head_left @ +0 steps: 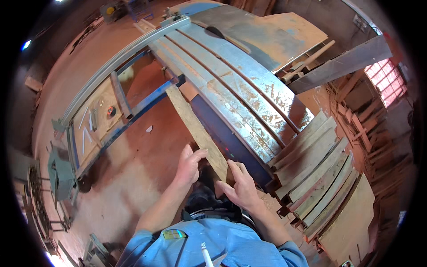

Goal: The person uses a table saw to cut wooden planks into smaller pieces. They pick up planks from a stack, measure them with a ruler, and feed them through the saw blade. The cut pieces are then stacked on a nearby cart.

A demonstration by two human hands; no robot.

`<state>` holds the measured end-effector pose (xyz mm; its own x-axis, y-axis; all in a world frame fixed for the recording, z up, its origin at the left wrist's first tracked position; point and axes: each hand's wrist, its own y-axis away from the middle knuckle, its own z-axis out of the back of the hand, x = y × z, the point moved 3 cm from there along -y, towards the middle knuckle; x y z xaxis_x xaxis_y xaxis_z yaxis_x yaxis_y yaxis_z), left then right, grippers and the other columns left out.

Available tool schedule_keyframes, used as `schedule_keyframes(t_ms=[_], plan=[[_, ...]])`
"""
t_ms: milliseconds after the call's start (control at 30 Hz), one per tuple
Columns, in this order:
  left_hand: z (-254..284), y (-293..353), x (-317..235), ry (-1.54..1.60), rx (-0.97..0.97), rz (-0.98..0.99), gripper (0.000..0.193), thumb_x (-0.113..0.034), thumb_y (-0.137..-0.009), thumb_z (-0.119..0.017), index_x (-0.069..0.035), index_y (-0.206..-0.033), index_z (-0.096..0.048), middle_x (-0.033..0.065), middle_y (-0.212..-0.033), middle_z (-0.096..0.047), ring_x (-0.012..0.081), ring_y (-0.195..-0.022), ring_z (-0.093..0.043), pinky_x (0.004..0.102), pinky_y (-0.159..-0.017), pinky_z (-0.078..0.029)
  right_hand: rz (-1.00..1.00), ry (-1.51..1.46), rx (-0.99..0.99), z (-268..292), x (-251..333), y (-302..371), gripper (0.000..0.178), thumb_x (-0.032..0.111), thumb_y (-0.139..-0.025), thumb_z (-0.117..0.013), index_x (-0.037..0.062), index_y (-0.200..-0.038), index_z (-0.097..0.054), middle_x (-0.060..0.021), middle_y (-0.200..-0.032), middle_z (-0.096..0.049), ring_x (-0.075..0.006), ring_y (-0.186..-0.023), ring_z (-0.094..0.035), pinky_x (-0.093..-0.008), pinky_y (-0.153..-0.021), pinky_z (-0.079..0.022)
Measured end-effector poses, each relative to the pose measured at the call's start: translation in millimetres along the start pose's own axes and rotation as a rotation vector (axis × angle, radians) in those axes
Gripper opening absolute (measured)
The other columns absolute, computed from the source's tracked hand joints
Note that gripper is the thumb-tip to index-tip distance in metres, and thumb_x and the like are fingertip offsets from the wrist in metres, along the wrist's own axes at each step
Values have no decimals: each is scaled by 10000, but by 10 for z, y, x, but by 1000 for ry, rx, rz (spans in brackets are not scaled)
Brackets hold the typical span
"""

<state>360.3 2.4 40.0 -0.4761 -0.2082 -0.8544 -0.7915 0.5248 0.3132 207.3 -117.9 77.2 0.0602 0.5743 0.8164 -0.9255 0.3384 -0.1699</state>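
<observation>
Both hands hold one long plank (195, 127) at its near end. Left hand (189, 165) is closed on the plank's left edge, thumb on top. Right hand (242, 184) grips the near end w/ fingers curled round it. Plank runs along the left edge of the metal saw table (240, 80), far end by a blue frame bar (147, 102). Cut boards (320, 173) lie stacked at the table's right corner.

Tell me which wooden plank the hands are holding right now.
The long plank slanting alone beside the saw table, gripped by left hand and right hand, not the stacked planks.
</observation>
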Motion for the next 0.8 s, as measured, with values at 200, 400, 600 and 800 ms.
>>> schedule_keyframes(t_ms=[200,400,600,800], plan=[[-225,-705,-372,121,76,189,245,-195,-962,-604,-45,-1155,-593,68,-1015,-679,186,-852,-676,331,-703,-562,-16,-259,-109,168,210,-507,751,163,-736,-865,-34,-1351,-481,-216,-1282,-559,-367,-1169,-587,-392,-991,-477],[-350,-1186,-511,209,177,371,401,-377,-1033,-454,-48,-1218,-590,101,-1053,-682,225,-880,-677,358,-733,-564,-35,-328,-231,109,318,-1018,799,113,-764,-844,-35,-1421,-415,-205,-1292,-562,-297,-1154,-612,-375,-979,-499],[-524,-1281,-588,343,210,375,366,-310,-1038,-459,-14,-1148,-643,130,-985,-726,241,-821,-735,381,-718,-636,67,-280,-273,106,265,-1208,846,74,-802,-811,-60,-1489,-334,-222,-1315,-576,-267,-1122,-639,-359,-919,-546],[-708,-1187,-618,428,174,423,395,-312,-1037,-431,10,-1121,-643,162,-905,-730,257,-671,-731,332,-465,-617,47,-256,-254,165,229,-1187,813,89,-819,-795,-57,-1485,-352,-223,-1316,-585,-271,-1117,-646,-349,-906,-551]])
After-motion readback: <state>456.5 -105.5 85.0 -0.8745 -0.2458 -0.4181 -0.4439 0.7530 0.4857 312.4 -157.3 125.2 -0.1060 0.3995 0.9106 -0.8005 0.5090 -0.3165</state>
